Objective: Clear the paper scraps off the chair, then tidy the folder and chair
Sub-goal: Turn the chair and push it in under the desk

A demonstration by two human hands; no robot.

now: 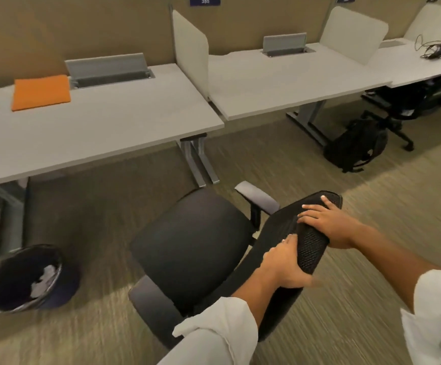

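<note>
Head view: both your hands are on the backrest [293, 233] of the chair [193, 243]; your left hand [283, 264] wraps the near top edge with fingers curled over the mesh, and your right hand [327, 222] lies farther along the same rim, fingers spread over it and thumb seemingly tucked beneath; neither holds anything else. The seat [187, 241] shows bare black, no scraps visible on it; pale scraps [43, 280] lie inside the bin [27, 279] on the floor to your lower left, so the clearing step looks done. The folder [41, 92], orange and flat, rests on the worktop [103, 127] at upper left, square to the back edge and just beside the grey cable tray [108, 69]; it appears already tidied.

What the next move turns on: the open knee space under that worktop lies ahead and to the left of your hands, beyond the seat; the chair faces left of it, its backrest running diagonally from near-left to far-right. Your left hand is nearer the desk side, your right the outer end; a push probably needs the right hand to swing the backrest round while the left steers. Blur leaves the castors unreadable.
</note>
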